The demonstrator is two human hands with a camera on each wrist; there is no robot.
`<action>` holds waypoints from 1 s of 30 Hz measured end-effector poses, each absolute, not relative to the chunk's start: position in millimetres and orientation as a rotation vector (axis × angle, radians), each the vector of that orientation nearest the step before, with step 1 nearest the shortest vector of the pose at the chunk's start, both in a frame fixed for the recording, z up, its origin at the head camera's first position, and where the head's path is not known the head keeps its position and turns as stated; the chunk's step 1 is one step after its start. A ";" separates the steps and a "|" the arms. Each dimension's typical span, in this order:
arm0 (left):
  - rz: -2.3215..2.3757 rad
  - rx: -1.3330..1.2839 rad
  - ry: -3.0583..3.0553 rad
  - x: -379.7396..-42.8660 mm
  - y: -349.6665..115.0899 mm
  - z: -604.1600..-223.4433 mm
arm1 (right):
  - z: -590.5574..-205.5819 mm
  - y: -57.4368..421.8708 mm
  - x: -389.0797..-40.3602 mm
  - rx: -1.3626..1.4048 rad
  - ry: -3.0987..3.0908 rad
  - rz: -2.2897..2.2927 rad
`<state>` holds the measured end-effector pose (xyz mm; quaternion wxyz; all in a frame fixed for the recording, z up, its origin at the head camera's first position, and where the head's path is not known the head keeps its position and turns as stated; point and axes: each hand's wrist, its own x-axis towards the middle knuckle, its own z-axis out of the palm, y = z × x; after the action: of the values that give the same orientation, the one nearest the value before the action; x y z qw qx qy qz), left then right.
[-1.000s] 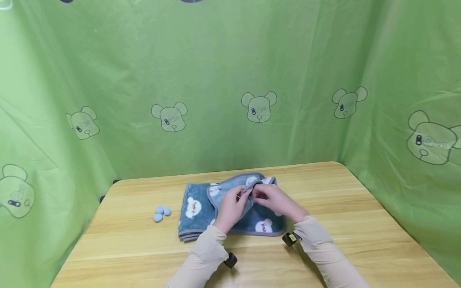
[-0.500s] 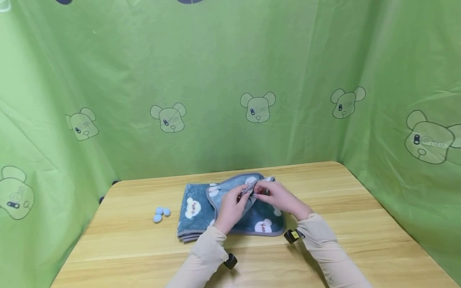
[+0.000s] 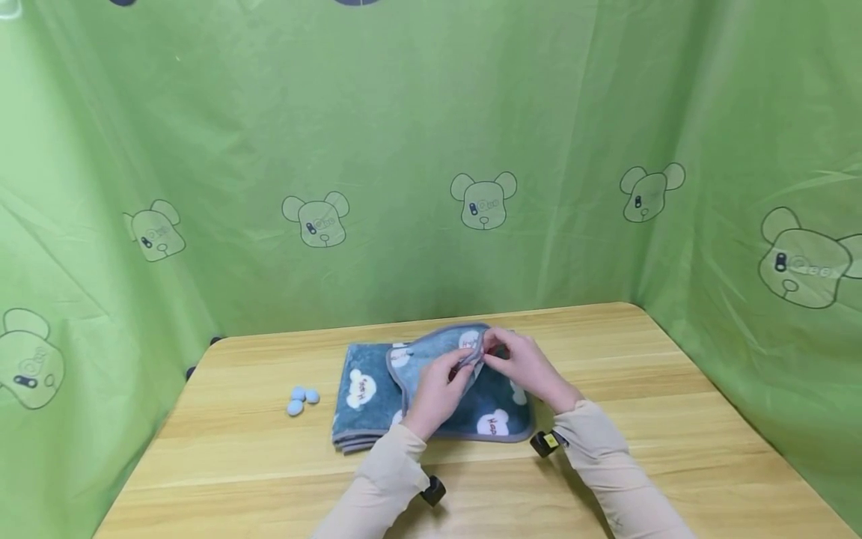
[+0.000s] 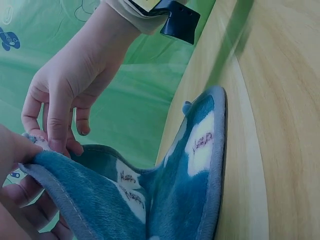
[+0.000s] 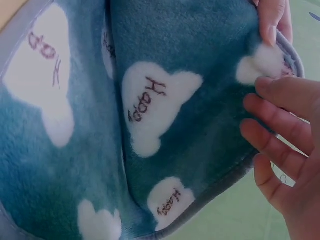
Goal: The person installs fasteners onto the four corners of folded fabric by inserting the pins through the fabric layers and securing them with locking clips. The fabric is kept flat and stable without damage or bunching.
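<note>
A teal plush blanket point(image 3: 384, 389) with grey edging and white bear heads lies folded on the table, one top layer turned up. My left hand point(image 3: 435, 393) pinches the raised edge of that layer between thumb and fingers. Close by on the right, my right hand point(image 3: 525, 367) has its thumb and fingertips at the same edge. The left wrist view shows both hands, the left point(image 4: 17, 160) partly cut off and the right point(image 4: 75, 85) reaching down to the cloth. In the right wrist view the right hand's fingers point(image 5: 280, 127) lie against the blanket's plush side.
Several small pale blue rounded pieces point(image 3: 296, 406) lie on the wooden table point(image 3: 236, 464) left of the blanket. A green curtain point(image 3: 404, 277) printed with bear heads hangs behind the table and along both sides. Each wrist carries a small black camera point(image 3: 434, 490).
My right hand has shifted slightly up along the raised edge, its fingers turning over the cloth. The left hand keeps its hold in nearly the same place. The blue pieces stay still.
</note>
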<state>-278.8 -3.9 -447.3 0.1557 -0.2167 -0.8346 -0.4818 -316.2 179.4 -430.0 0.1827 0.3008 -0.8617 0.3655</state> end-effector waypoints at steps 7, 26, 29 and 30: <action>-1.372 -0.642 -2.376 -277.7 -2.3 -447.1 | -430.6 180.3 -317.0 0.830 -2.391 1.025; -1.378 -0.680 -2.430 -277.6 -5.4 -442.5 | -433.1 184.1 -318.7 0.811 -2.227 0.839; -1.378 -0.695 -2.455 -277.5 -11.0 -437.5 | -433.3 185.4 -319.4 0.806 -2.223 0.817; -1.379 -0.697 -2.464 -277.1 -13.4 -435.4 | -433.2 185.8 -319.5 0.803 -2.224 0.812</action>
<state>-277.1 -13.4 -435.4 0.1164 -0.2380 -0.8415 -0.4709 -319.5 185.8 -433.2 0.3154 0.3047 -0.8442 0.3082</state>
